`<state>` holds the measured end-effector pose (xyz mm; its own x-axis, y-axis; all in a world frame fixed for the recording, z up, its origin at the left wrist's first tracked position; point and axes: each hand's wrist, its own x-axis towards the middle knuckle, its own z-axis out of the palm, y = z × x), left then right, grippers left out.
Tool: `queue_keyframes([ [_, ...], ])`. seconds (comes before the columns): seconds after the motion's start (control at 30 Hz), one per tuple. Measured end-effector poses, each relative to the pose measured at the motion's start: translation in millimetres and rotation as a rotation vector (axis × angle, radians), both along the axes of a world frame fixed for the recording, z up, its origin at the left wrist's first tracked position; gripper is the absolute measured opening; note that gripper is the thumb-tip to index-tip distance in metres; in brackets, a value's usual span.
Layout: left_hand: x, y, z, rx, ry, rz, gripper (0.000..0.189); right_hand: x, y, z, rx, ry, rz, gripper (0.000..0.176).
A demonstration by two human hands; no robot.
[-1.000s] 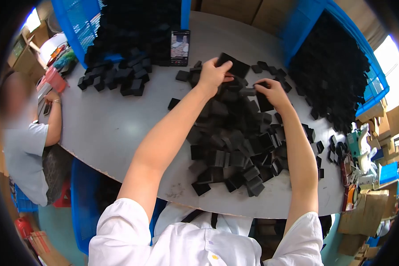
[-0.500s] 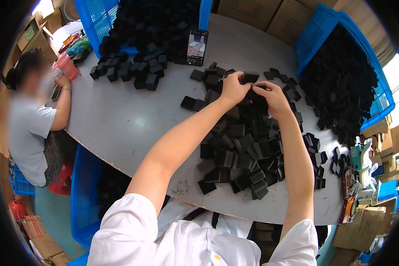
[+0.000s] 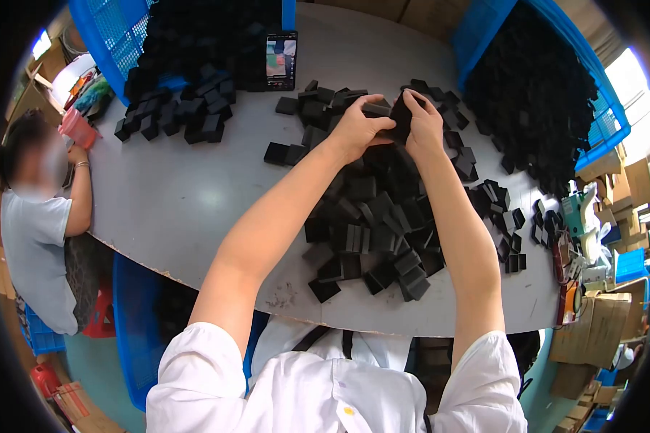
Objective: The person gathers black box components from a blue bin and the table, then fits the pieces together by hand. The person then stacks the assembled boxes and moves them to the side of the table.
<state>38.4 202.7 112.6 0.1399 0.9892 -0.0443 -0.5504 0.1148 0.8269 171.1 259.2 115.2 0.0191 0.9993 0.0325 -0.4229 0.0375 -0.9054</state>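
Observation:
Near the far side of a pile of small black boxes [image 3: 368, 216], my two hands are close together over the grey table. Fingers of my left hand [image 3: 357, 130] are wrapped round a black box [image 3: 375, 110]. My right hand [image 3: 422, 126] grips a dark, flat-looking black piece [image 3: 401, 115], its thumb and fingers at the upper edge. The two pieces are side by side, and whether they touch is hard to tell. More black boxes lie beneath and around both hands.
A phone [image 3: 281, 61] stands upright at the back of the table [image 3: 195, 187]. Blue crates [image 3: 105, 43] of black pieces stand at back left and right [image 3: 610, 123]. At the left sits another person [image 3: 40, 216] near a pink container [image 3: 78, 128].
The view has shifted, so the table contents appear further left and higher. The piece at my right hand now stands more upright between the hands, and my left fingers curl round a box.

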Motion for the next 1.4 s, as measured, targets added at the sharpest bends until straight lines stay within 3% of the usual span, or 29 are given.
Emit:
queue_keyframes([
  [0.07, -4.3, 4.3, -1.9, 0.034, 0.241, 0.004, 0.067, 2.2, 0.3, -2.1, 0.031, -0.022, -0.025, 0.019],
  [0.17, -7.6, 5.0, -5.8, 0.027, 0.288, -0.032, 0.073, 6.8, 5.0, -2.7, 0.087, 0.005, -0.008, 0.028],
  [0.23, -8.4, 2.5, -3.7, 0.029, 0.340, -0.075, 0.075, 9.1, 8.4, 0.9, 0.256, -0.300, -0.165, 0.042],
  [0.27, -7.7, 0.6, -0.8, 0.038, 0.375, -0.023, 0.079, 10.7, 5.2, 0.9, 0.251, -0.298, -0.170, 0.042],
  [0.33, -7.0, -0.3, 2.7, 0.049, 0.407, 0.021, 0.083, 16.4, -5.5, 8.2, 0.455, -0.685, 0.052, 0.053],
  [0.37, -8.2, 1.1, 2.4, 0.107, 0.421, 0.015, 0.089, 14.8, -25.7, 23.5, 0.406, -0.772, 0.269, 0.049],
  [0.4, -7.8, 2.5, 2.0, 0.169, 0.434, 0.003, 0.096, 16.3, -23.3, 17.7, 0.543, -0.900, 0.327, 0.036],
  [0.47, -8.1, 5.6, 3.0, 0.167, 0.511, -0.060, 0.087, 16.6, -25.2, 19.5, 0.478, -0.949, 0.117, 0.024],
  [0.53, -11.7, 12.3, -5.8, 0.201, 0.553, -0.154, 0.067, 20.8, -13.2, 8.6, 0.340, -0.753, 0.067, 0.020],
  [0.57, -8.8, -1.2, 9.4, 0.156, 0.546, -0.151, 0.067, 23.9, -6.5, 1.3, 0.386, -0.748, -0.024, 0.017],
  [0.6, -10.4, 9.9, -4.6, 0.200, 0.545, -0.135, 0.067, 28.5, -2.3, -2.9, 0.292, -0.693, -0.033, 0.020],
  [0.63, -8.7, 6.1, 3.0, 0.218, 0.571, -0.074, 0.070, 33.6, -2.8, -5.8, 0.385, -0.841, -0.120, 0.022],
  [0.67, -13.8, 16.8, -10.4, 0.401, 0.744, 0.037, 0.067, 41.8, -4.9, -5.9, 0.472, -0.991, -0.204, 0.025],
  [0.7, -20.9, 27.0, -17.4, 0.582, 0.916, 0.124, 0.059, 56.5, -6.8, -1.0, 0.383, -1.091, -0.097, 0.031],
  [0.73, -19.9, 15.6, -4.6, 0.375, 0.853, 0.107, 0.048, 73.3, -12.1, -2.7, 0.360, -1.089, -0.116, 0.031],
  [0.83, -27.3, 20.5, -6.9, 0.289, 0.882, 0.106, 0.039, 126.0, -29.6, -3.1, 0.358, -1.022, -0.111, 0.031],
  [0.9, -24.5, 15.8, -5.2, 0.099, 0.784, 0.109, 0.028, 160.9, -55.0, -9.7, 0.392, -0.994, -0.194, 0.026],
  [1.1, -14.4, 27.7, -17.1, 0.202, 0.974, 0.209, 0.025, 259.6, -151.6, -47.5, 0.224, -1.059, -0.414, 0.020],
  [1.13, -13.4, 30.9, -15.1, 0.199, 1.107, 0.220, 0.021, 275.9, -165.8, -55.9, 0.233, -1.095, -0.489, 0.018],
  [1.17, -22.0, 52.3, -35.6, 0.427, 1.278, 0.301, 0.016, 292.0, -178.0, -59.9, 0.191, -1.156, -0.532, 0.018],
  [1.27, -12.4, 46.0, -15.0, 0.508, 1.470, 0.307, 0.015, 338.9, -199.3, -79.4, 0.182, -1.334, -0.657, 0.019],
  [1.3, -10.4, 50.6, -10.6, 0.411, 1.572, 0.260, 0.024, 352.3, -203.8, -87.8, 0.228, -1.460, -0.719, 0.020],
  [1.4, 0.9, 39.1, 13.8, 0.468, 1.786, 0.238, 0.039, 371.5, -212.3, -95.3, 0.177, -1.426, -0.697, 0.024],
])
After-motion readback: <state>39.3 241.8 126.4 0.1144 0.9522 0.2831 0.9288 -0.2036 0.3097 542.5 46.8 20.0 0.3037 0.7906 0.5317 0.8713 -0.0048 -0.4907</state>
